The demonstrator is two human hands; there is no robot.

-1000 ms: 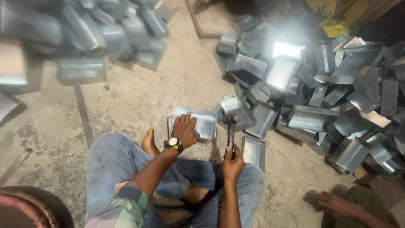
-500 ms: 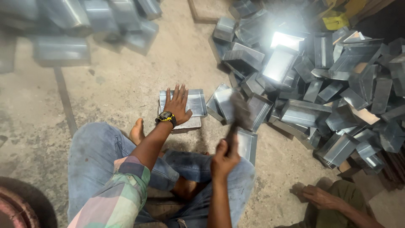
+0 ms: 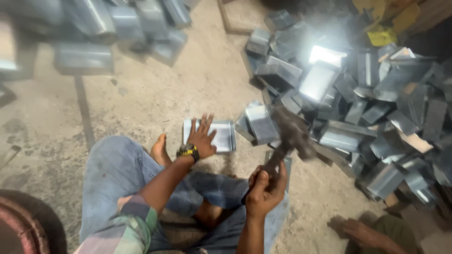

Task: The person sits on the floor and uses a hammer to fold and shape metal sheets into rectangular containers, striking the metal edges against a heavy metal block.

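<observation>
I sit on the concrete floor in blue jeans, legs folded. My left hand, with a black and yellow watch on the wrist, lies flat with fingers spread on a shallow rectangular sheet-metal tray on the floor in front of me. My right hand grips the handle of a hammer, raised and blurred by motion, its dark head to the right of the tray and above it. A second flat metal piece lies partly under my right hand.
A big heap of folded metal trays fills the right side, one glaring with light. Another blurred stack lies at the top left. Another person's hand rests on the floor at the bottom right. A round rusty rim is at the bottom left.
My right hand has swung the hammer up from the tray's right edge to a raised position. My left hand has spread its fingers flat on the tray.
</observation>
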